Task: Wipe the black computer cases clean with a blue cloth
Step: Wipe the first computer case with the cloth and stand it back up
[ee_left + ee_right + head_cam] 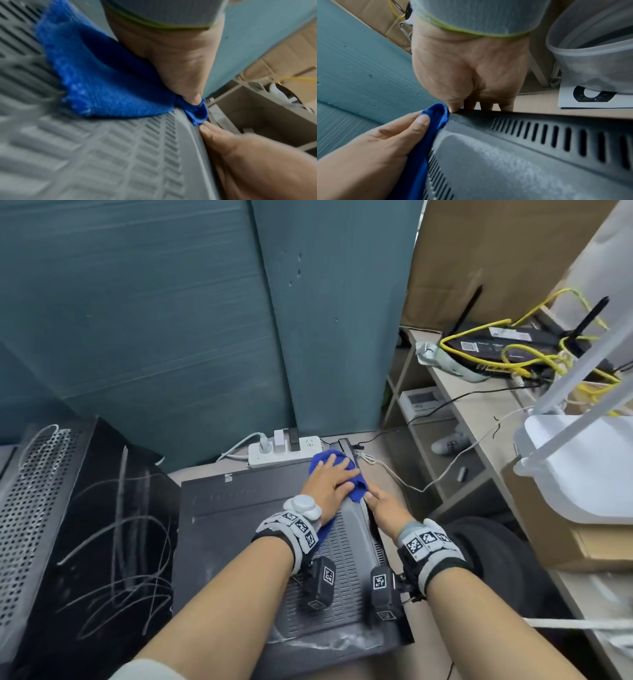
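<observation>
Left hand (pixel 330 486) flat, fingers straight, pressing blue cloth (pixel 356 484) onto far right of lying black computer case (pixel 239 542). Right hand (pixel 385 505) gripping case's right edge, fingertips hidden over it. Left wrist view motion-blurred; dust streaks clearer from right wrist.

Fluffy blue cloth (pixel 334 465), matt dusty slotted metal case (pixel 260 539) (smeared grey film), scratched glossy black case (pixel 113 525)

Office IT corner: teal partition panel (pixel 154 320), router (pixel 507 344) with yellow network cables (pixel 534 361), power strip (pixel 284 451), black computer cases (pixel 267 542).
</observation>
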Demonstrator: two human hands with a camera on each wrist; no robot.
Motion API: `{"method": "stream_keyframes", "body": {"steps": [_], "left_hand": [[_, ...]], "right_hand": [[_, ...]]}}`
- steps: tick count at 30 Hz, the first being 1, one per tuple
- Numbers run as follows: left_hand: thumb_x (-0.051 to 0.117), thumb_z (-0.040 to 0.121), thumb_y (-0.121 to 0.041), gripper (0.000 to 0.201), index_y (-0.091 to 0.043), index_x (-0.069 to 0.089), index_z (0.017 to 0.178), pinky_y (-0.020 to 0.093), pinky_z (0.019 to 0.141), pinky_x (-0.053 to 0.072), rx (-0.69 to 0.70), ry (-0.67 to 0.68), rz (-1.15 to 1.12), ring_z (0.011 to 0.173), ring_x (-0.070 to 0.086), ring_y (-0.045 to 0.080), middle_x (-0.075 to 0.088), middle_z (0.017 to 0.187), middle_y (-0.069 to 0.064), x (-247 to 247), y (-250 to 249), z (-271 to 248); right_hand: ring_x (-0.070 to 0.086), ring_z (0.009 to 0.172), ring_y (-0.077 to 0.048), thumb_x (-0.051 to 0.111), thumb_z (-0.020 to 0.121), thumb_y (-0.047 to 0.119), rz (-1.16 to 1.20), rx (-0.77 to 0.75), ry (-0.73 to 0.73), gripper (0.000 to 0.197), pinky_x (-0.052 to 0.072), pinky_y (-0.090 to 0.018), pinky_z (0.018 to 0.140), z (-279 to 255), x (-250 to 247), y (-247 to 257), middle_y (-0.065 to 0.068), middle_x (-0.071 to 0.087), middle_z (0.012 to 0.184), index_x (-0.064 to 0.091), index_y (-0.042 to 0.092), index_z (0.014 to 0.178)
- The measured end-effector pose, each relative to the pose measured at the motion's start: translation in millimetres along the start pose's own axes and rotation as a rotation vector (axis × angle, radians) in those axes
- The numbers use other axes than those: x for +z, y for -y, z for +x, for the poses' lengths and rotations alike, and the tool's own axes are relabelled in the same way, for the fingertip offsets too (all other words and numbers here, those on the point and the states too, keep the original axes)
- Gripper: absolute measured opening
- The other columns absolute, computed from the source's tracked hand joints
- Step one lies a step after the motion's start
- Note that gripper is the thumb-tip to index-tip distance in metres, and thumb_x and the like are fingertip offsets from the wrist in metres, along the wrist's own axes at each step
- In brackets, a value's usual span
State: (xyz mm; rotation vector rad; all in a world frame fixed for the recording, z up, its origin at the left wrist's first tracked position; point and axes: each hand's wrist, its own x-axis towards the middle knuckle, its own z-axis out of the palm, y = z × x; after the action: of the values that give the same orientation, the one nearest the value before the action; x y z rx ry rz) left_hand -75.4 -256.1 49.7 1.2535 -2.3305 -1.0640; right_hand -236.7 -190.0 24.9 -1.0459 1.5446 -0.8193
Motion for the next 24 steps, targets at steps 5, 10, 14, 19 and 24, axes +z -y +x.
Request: {"method": "stream_keyframes", "body": {"steps": [5, 10, 14, 19, 24], "left_hand": [[0.074, 0.086, -0.031, 0.018, -0.021, 0.077, 0.101, 0.044, 0.117, 0.029, 0.160, 0.020, -0.038, 0.141, 0.041, 0.020, 0.061, 0.139, -0.001, 12.2, 1.2, -31.3], [0.075, 0.082, -0.038, 0.013, -0.029, 0.066, 0.088, 0.037, 0.083, 0.033, -0.134, -0.299, 0.227, 0.102, 0.043, 0.020, 0.052, 0.107, -0.009, -16.2, 24.7, -29.3], [0.076, 0.083, -0.032, 0.017, -0.023, 0.062, 0.082, 0.036, 0.080, 0.038, -0.169, -0.261, 0.152, 0.094, 0.042, 0.024, 0.050, 0.098, -0.005, -0.4, 2.0, -32.8], [0.076, 0.079, -0.044, 0.025, -0.030, 0.056, 0.085, 0.037, 0.083, 0.037, -0.025, -0.048, 0.251, 0.094, 0.043, 0.020, 0.044, 0.094, -0.008, 30.2, -30.4, -52.1], [0.069, 0.083, -0.060, 0.037, -0.029, 0.054, 0.094, 0.041, 0.085, 0.037, -0.376, -0.239, 0.338, 0.105, 0.048, 0.026, 0.054, 0.108, -0.001, -9.6, -6.3, -36.6]], "right_hand": [[0.044, 0.132, -0.008, 0.044, 0.108, 0.011, 0.011, 0.055, -0.013, 0.050, 0.033, -0.010, 0.106, 0.5, -0.1, -1.0, 0.001, 0.048, 0.151, 0.035, 0.024, 0.155], [0.051, 0.129, -0.008, 0.049, 0.105, 0.035, -0.061, 0.033, -0.024, 0.039, 0.034, -0.018, 0.103, -8.2, 1.3, 4.2, 0.017, 0.057, 0.134, 0.046, 0.062, 0.132], [0.053, 0.122, -0.007, 0.046, 0.107, 0.032, -0.061, 0.033, -0.050, 0.042, 0.035, -0.018, 0.099, -11.2, 3.3, 2.8, 0.016, 0.058, 0.130, 0.046, 0.043, 0.147], [0.056, 0.116, -0.015, 0.040, 0.108, 0.016, -0.107, 0.095, -0.072, 0.048, 0.039, -0.020, 0.099, -9.8, 5.7, 5.4, 0.003, 0.061, 0.133, 0.039, 0.032, 0.154], [0.054, 0.120, -0.012, 0.041, 0.109, 0.025, -0.152, 0.052, -0.054, 0.041, 0.034, -0.016, 0.091, -22.3, 4.1, 14.5, 0.010, 0.059, 0.126, 0.046, 0.034, 0.150]]}}
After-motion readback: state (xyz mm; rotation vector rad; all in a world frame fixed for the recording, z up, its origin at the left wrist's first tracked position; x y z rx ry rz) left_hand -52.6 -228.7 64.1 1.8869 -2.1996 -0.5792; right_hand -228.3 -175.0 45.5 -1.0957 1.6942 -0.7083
